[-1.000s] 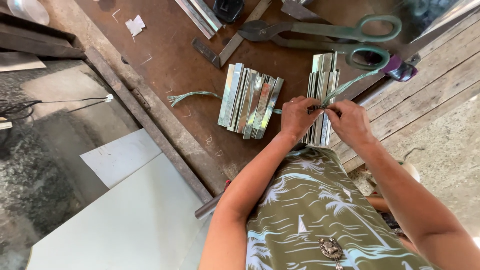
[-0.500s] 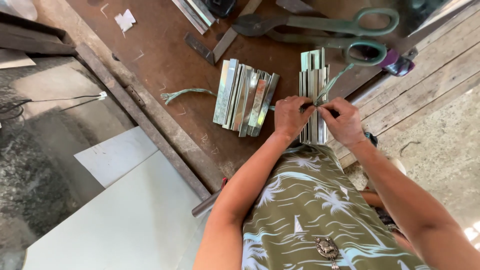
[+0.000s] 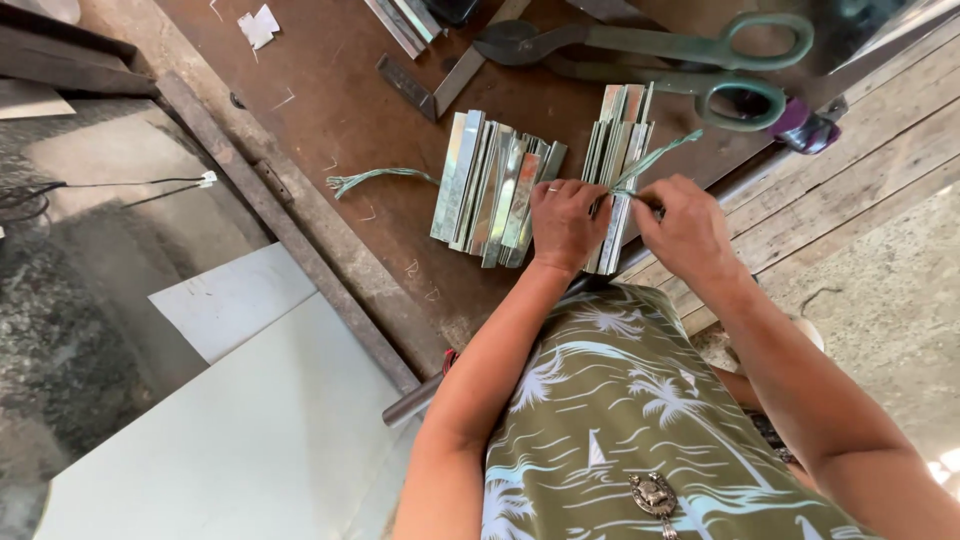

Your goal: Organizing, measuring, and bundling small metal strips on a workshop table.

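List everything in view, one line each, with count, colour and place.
large metal shears: one, green handles, top of the brown worktable.
loose pile of folded metal strips: one, silvery, table centre.
tight bundle of metal strips: one, silvery, under both hands.
green string: one, around the bundle, held by the hands.
spare green string: one, left of the pile.
pale sheet panels: two, lower left floor.
left hand: on the bundle.
right hand: pinching string.

A pale green plastic string (image 3: 655, 158) is seen against silvery folded metal strips (image 3: 617, 150); large green-handled metal shears (image 3: 700, 60) are laid on a rust-brown table (image 3: 330, 100) — an olive, palm-patterned cloth (image 3: 620, 400) is worn.
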